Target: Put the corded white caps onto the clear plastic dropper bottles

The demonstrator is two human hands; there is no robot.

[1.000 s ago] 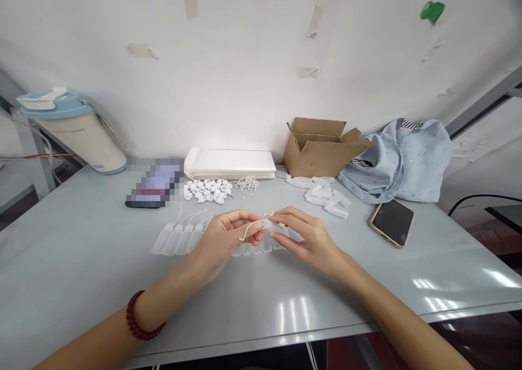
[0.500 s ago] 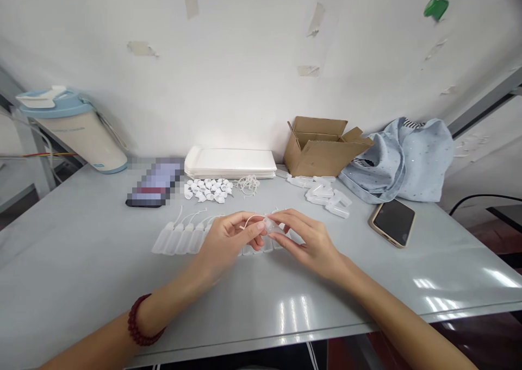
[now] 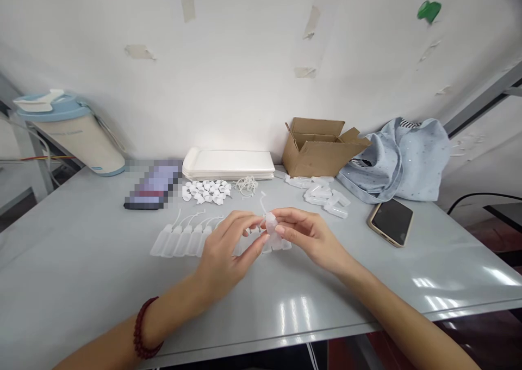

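Observation:
My right hand pinches a small translucent plastic bottle upright above the grey table; a thin white string sticks up from its top. My left hand is next to it with its fingers curled around the bottle's neck and cap. A red bead bracelet is on my left wrist. Just behind my hands lies a row of several like bottles with strings.
At the back are a pile of white caps, a bundle of strings, a stack of white trays, an open cardboard box and loose clear bottles. A phone, blue cloth bag, blurred dark item and water jug stand around.
The bottle has turned from lying across my fingers to standing upright, with its string now pointing up. My left hand has slid down and to the right beside it.

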